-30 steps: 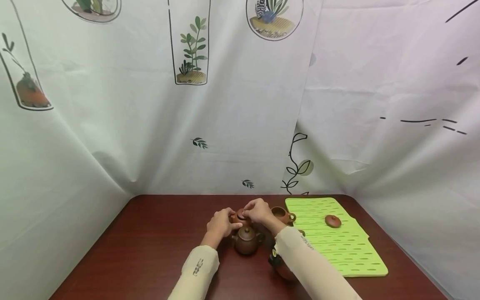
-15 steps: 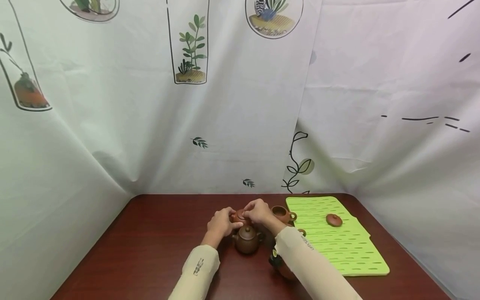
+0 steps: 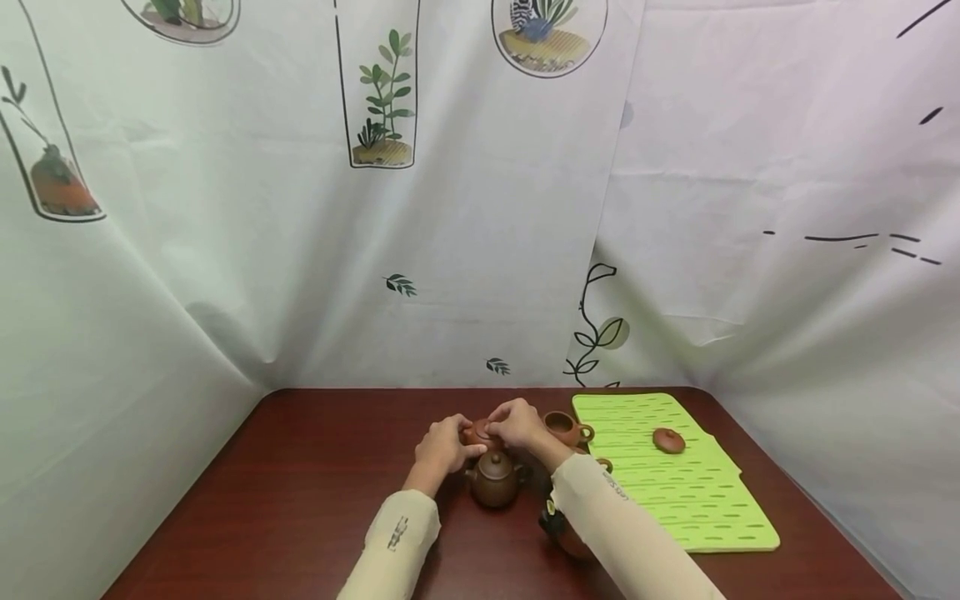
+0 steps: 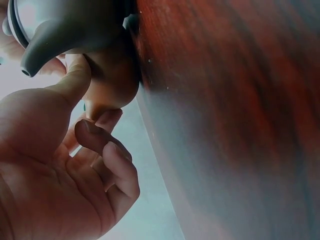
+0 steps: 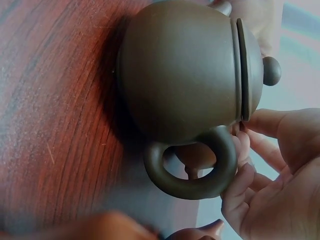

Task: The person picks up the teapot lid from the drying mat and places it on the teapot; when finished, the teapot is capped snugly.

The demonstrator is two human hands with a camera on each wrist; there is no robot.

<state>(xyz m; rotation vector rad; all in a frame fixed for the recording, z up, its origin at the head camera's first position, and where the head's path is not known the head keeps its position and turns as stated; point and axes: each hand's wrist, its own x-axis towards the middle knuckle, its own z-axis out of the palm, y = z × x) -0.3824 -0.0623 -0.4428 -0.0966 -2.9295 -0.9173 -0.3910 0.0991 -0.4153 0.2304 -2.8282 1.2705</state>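
Near the far middle of the table, my left hand (image 3: 441, 447) holds a small reddish-brown teapot (image 4: 117, 75) by its side, with the thumb on the body and fingers at the spout. My right hand (image 3: 517, 423) pinches the top of that teapot's lid (image 3: 482, 426), which sits on the opening; the pinched knob is hidden by the fingers. Just in front stands a dark brown teapot (image 3: 495, 483), upright with its lid on. In the right wrist view this dark teapot (image 5: 180, 75) covers most of the reddish one.
A lidless reddish teapot (image 3: 558, 427) stands right of my right hand. Under my right forearm are a partly hidden pot handle (image 3: 604, 465) and a brown pot with a black part (image 3: 570, 543). A loose lid (image 3: 668, 441) lies on the green mat (image 3: 705, 508).
The reddish teapot's lid, tilted with a dark gap beneath it a second ago, now lies flatter on the opening. Both hands stay almost in place.
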